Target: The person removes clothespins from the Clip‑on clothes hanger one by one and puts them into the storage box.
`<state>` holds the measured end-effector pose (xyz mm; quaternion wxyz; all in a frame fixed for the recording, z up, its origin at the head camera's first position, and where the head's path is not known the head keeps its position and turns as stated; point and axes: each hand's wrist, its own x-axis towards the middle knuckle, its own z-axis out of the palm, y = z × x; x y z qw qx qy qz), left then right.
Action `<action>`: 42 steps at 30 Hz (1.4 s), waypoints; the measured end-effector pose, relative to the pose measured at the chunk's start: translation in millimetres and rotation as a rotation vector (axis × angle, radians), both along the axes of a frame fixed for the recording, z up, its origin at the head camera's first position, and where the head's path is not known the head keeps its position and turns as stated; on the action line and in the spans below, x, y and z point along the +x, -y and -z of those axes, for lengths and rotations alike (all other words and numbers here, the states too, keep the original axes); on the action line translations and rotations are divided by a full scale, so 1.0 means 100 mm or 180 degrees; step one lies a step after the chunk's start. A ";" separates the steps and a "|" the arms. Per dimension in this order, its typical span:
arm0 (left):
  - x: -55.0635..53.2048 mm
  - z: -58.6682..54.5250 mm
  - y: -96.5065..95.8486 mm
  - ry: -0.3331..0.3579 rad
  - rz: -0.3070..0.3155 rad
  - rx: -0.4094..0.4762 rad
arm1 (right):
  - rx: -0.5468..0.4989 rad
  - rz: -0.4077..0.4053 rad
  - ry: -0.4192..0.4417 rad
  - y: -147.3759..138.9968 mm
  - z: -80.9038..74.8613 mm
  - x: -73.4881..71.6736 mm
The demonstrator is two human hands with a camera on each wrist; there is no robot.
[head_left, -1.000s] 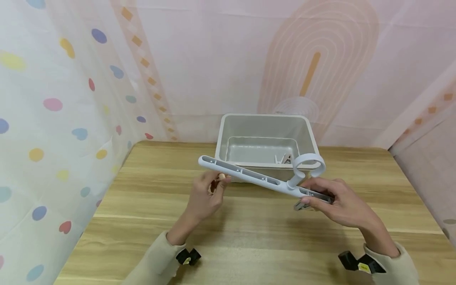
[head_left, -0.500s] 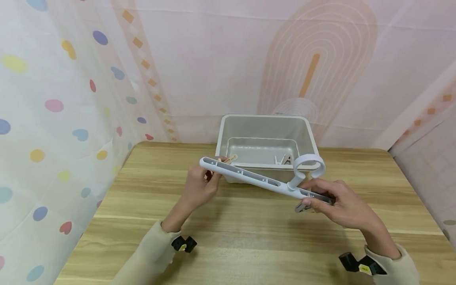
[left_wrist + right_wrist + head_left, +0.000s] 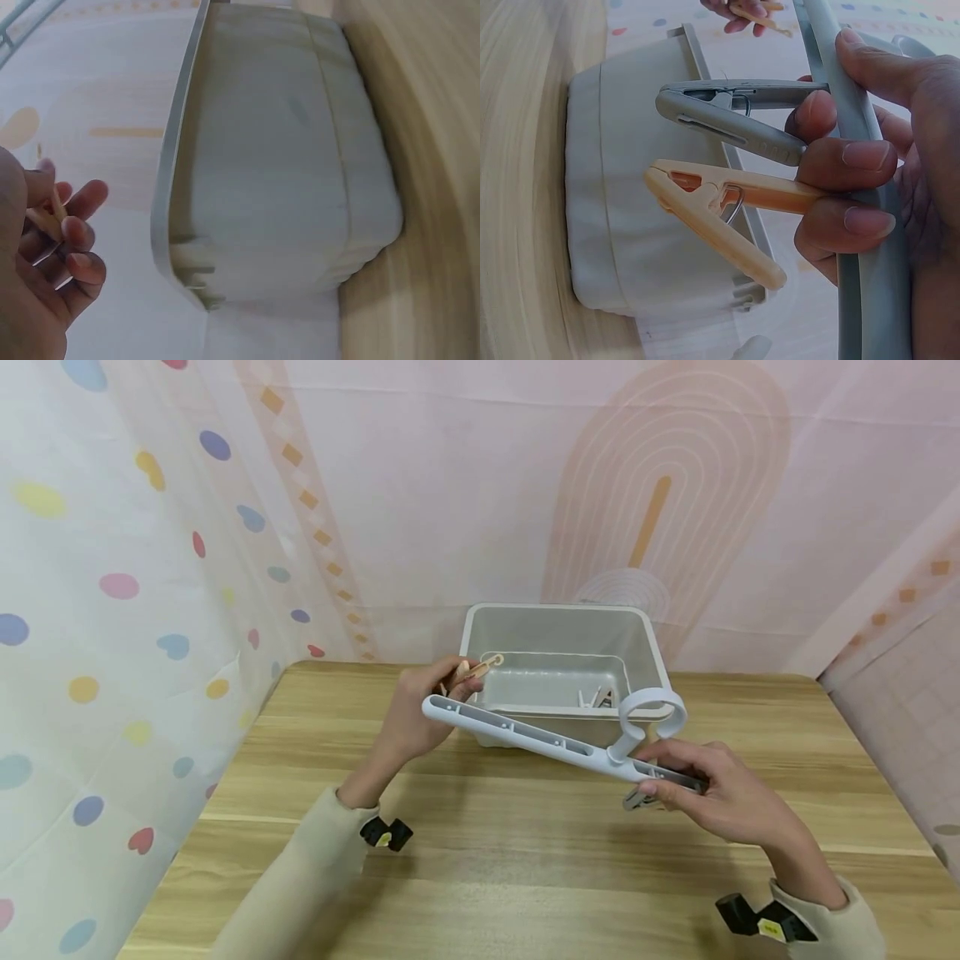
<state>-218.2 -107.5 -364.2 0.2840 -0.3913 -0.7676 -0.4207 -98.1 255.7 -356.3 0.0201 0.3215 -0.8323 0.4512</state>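
My right hand (image 3: 723, 789) grips one end of a pale blue-grey clip hanger bar (image 3: 525, 735) with a round hook (image 3: 652, 696), held slantwise in front of the bin. In the right wrist view, a grey clothespin (image 3: 731, 124) and a peach clothespin (image 3: 712, 214) stick out from the bar beside my fingers. My left hand (image 3: 416, 710) pinches another peach clothespin (image 3: 483, 668), apart from the bar, over the bin's near left rim. In the left wrist view, fingers partly hide that clothespin (image 3: 49, 223).
A light grey plastic bin (image 3: 558, 608) stands at the back of the wooden table (image 3: 517, 868). Inside it, near the right, lie a few clothespins (image 3: 602, 697). A patterned cloth (image 3: 450, 510) hangs behind the table and along its left side.
My left hand has moved away from me with its clothespin, from below the bar's left end to beyond it at the bin's rim. Right hand and hanger are almost still.
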 end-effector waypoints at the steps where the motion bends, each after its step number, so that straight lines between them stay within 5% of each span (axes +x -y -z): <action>1: -0.03 -0.02 0.01 0.0043 0.0032 -0.0036 | -0.0006 -0.0001 -0.0002 0.00 0.00 0.00; 7: -0.16 -0.16 0.03 0.0529 0.0168 -0.0168 | 0.0004 -0.0018 -0.0002 0.00 0.00 -0.01; 13: -0.26 -0.30 -0.01 0.0863 0.0058 -0.0457 | 0.0008 -0.0028 0.0005 -0.01 0.00 -0.03; 32: -0.66 -0.53 -0.21 0.1501 0.0172 -0.1654 | 0.0023 -0.0053 0.0017 -0.04 0.04 -0.02; 42: -0.87 -0.47 -0.28 0.1520 -0.0172 -0.2079 | 0.0058 -0.0068 0.0123 -0.04 0.07 -0.04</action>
